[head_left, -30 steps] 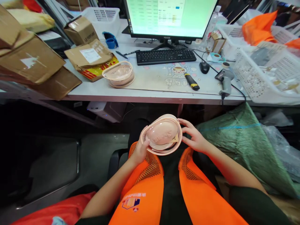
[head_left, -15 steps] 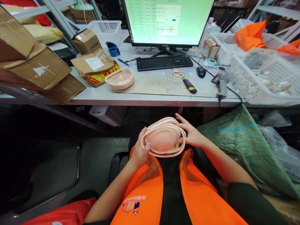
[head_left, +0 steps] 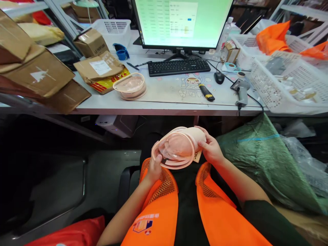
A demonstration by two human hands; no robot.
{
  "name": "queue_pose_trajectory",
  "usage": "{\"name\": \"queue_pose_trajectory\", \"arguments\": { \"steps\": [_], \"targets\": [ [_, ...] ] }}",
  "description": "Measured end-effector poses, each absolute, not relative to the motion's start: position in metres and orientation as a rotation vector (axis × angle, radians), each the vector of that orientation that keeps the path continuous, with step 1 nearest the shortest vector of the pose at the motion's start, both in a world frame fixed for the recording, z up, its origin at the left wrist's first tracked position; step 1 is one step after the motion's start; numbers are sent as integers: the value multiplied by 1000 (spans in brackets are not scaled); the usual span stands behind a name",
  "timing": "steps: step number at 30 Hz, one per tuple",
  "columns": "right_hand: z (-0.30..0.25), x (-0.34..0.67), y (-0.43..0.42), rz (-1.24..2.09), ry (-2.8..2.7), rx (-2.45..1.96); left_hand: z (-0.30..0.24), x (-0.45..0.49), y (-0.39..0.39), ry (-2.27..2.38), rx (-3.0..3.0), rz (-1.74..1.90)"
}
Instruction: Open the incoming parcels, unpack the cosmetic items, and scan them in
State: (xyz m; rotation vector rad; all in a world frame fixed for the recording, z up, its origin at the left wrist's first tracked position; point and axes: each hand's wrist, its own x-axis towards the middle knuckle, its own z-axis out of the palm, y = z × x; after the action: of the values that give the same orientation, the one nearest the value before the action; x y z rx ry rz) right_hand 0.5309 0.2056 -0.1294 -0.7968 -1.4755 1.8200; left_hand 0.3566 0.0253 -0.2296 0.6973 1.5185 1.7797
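Observation:
Above my lap is a pink oval case [head_left: 176,148] with a clear, shiny window and a raised rim. My left hand [head_left: 155,167] is closed round its left end, thumb on the near rim. My right hand [head_left: 211,147] pinches a pale cream, curved piece [head_left: 196,136] at the case's right end. Whether that piece is part of the case or comes out of it, I cannot tell. Below it hangs a small yellowish tag [head_left: 197,156]. On the desk, left of the middle, stands a similar stack of pink oval cases [head_left: 130,87].
On the desk [head_left: 164,106] are a keyboard [head_left: 179,67], a mouse [head_left: 219,77], a black-and-yellow cutter [head_left: 206,92] and a barcode scanner [head_left: 241,92]. Cardboard boxes [head_left: 47,73] crowd the left; a white basket [head_left: 269,90] stands right. A green sack [head_left: 261,164] leans below the desk.
My right hand has gone from spread fingers beside the case to gripping the cream piece, which now sticks out at the right. The case has tilted and shifted slightly left.

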Motion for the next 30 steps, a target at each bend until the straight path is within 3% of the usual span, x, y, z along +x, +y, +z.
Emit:
{"name": "queue_pose_trajectory", "arguments": {
  "steps": [7,12,16,22,30],
  "targets": [
    [-124,514,199,1677,-1337,-971,-242,371,26,1387,705,1725],
    [-116,508,199,1615,-1545,-901,-241,375,23,1212,762,1560],
    [-110,516,202,1656,-2027,-738,-236,369,14,1156,785,1376],
    [-110,518,185,1542,-2494,-508,-207,364,13,1254,938,1530],
    [-108,539,163,1494,-2292,-367,-168,368,3,1511,1495,1677]
  ]
}}
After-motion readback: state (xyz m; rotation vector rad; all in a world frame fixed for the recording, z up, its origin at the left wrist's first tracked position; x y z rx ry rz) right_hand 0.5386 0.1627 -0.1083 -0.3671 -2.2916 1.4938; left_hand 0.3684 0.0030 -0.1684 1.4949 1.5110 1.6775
